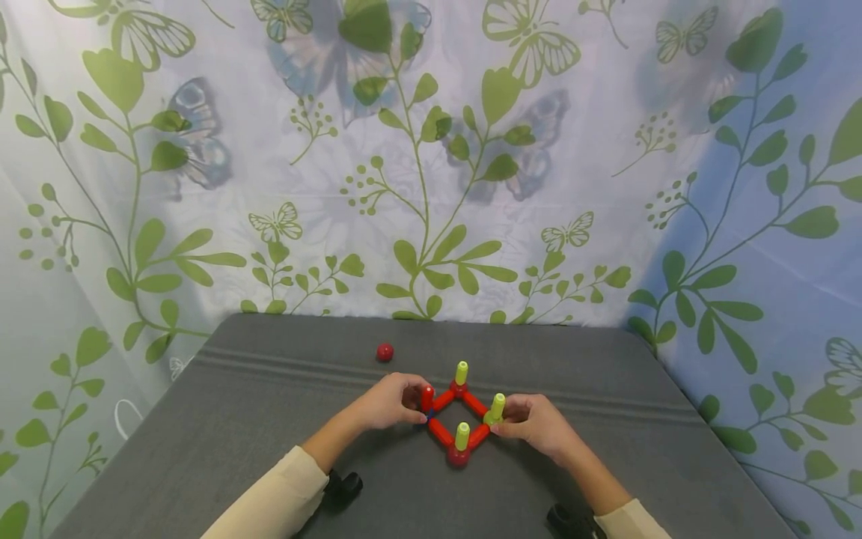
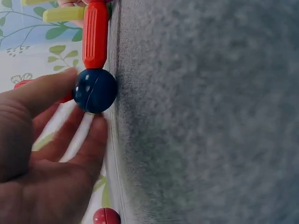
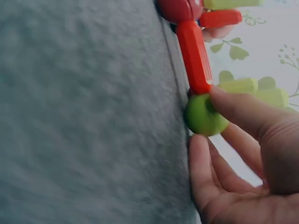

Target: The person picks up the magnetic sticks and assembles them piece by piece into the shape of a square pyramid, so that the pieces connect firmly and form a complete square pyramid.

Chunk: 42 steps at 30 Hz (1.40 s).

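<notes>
A square frame of red rods [image 1: 441, 433] lies on the grey table, with a ball at each corner. My left hand [image 1: 393, 402] pinches the dark blue ball [image 2: 96, 92] at the left corner; a red rod [image 1: 427, 397] stands up from it. At the right corner, thumb and fingers of my right hand [image 1: 536, 424] grip the green ball [image 3: 204, 115], which carries an upright yellow-green rod [image 1: 497, 406]. The near red ball [image 1: 459, 457] and the far red ball [image 1: 459, 389] each bear an upright yellow-green rod too.
A loose red ball [image 1: 384, 352] sits on the grey table [image 1: 283, 389] behind the frame, to the left. A curtain [image 1: 431, 187] with leaves and butterflies hangs behind the table. Black wrist devices [image 1: 343, 488] show beneath both forearms.
</notes>
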Tool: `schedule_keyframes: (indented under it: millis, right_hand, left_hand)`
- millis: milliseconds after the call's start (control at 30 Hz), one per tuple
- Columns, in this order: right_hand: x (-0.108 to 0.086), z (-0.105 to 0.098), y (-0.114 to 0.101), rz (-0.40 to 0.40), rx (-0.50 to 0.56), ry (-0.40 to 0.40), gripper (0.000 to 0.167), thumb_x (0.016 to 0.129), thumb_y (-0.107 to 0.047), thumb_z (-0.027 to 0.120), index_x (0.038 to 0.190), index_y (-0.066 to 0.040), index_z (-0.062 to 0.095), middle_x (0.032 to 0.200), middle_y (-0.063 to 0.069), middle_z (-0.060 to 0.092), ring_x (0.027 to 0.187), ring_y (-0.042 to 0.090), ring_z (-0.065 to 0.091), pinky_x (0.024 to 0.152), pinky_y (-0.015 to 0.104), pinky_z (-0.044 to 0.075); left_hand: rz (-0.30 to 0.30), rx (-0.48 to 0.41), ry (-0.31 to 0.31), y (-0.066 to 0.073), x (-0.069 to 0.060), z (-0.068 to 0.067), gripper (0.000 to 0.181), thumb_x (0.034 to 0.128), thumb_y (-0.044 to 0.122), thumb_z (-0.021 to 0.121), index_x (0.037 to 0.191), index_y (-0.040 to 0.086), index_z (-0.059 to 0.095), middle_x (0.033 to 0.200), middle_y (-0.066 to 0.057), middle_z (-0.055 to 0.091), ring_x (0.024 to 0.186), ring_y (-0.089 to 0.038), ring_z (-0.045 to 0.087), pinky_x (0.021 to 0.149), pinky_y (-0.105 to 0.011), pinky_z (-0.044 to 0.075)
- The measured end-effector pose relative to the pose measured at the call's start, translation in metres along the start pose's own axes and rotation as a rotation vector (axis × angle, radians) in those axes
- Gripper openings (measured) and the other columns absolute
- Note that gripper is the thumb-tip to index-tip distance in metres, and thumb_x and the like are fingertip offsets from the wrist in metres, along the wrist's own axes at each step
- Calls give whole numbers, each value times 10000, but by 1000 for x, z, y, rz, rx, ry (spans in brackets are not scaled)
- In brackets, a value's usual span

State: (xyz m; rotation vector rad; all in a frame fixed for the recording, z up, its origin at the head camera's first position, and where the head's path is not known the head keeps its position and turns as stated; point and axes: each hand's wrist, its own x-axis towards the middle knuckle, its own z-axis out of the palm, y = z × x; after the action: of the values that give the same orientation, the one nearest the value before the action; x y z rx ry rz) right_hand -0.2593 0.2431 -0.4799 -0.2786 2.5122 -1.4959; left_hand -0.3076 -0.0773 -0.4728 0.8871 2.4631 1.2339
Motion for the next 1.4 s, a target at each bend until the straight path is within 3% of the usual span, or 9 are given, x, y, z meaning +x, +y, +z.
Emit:
schedule_keyframes:
  millis: [167,300,467,633,1000,1400]
  right_hand:
    - [-7,9,-1,91,91,86,406,845,-170,850,1129,26,635,1049,103,682,908,184,676,778,313,604]
    - [-15,15,-7,68,153,11,321,885,-159,809,1077,48,658,998,112,709,869,212,710,758,369,629]
    - [-19,23,-14,-64,67,-104,293,866,-182,826,1109,-42,740,1016,97,746,840,169,711,695,300,598]
    - [-18,29,-18,-132,-7,-92,310,810,-177,875,1077,-78,752,999,83,754,831,130,708,680,250,566]
    - [-14,33,-14,-163,-30,-82,271,781,-167,897,985,-73,746,908,66,770,811,114,717,684,244,572]
    - [-11,31,-13,-178,-94,-87,244,791,-214,895,965,-106,762,908,40,760,806,109,711,691,238,569]
  left_hand:
    - [-13,84,-25,-3,-3,2,294,843,96,837,1114,93,721,1022,-8,722,909,-132,680,842,-319,576]
    - [-37,124,32,-1,-11,4,212,835,129,850,1002,140,720,889,37,688,802,-105,621,744,-274,532]
    - [-44,150,110,9,-25,12,233,787,147,886,849,164,662,718,68,593,676,-84,529,631,-252,449]
    - [-39,140,124,18,-34,19,218,781,157,891,860,177,688,748,83,657,688,-50,555,645,-234,469]
    - [-73,77,80,24,-41,20,171,808,162,875,895,173,728,818,47,738,747,-69,649,694,-247,527]
    - [-67,69,73,20,-41,19,152,823,166,864,883,186,726,797,93,713,728,-44,629,696,-235,518]
